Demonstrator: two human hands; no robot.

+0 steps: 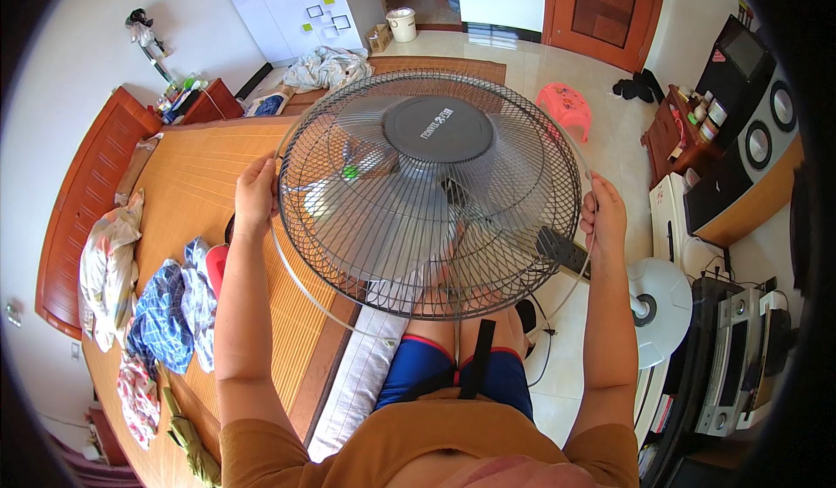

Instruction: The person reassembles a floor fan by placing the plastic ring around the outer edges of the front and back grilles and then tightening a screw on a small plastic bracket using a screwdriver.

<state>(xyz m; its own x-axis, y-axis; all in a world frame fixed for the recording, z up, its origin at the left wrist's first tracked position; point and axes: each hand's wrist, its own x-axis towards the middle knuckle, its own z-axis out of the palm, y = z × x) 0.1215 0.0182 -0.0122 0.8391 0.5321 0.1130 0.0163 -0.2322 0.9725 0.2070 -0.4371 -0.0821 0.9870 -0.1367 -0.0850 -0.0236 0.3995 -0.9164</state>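
Note:
Both my hands hold a thin pale hoop (306,295) that runs loosely around a fan's round wire grille (557,153). My left hand (254,196) is closed on the hoop at the grille's left side. On the right side, my right hand (603,214) has its fingers curled around it. The hoop sags below the grille at the lower left. A dark grey round badge (438,129) sits in the grille's middle, and translucent fan blades (374,227) show through the wires. A dark control box (562,249) and a pale round fan base (657,314) are to the right.
To my left is a bed with a woven mat (200,161), clothes (163,309) and a wooden headboard (91,201). A pink stool (566,109) stands on the tiled floor beyond. A speaker (753,161) and a stereo unit (730,362) line the right. A cord (549,349) trails near my legs.

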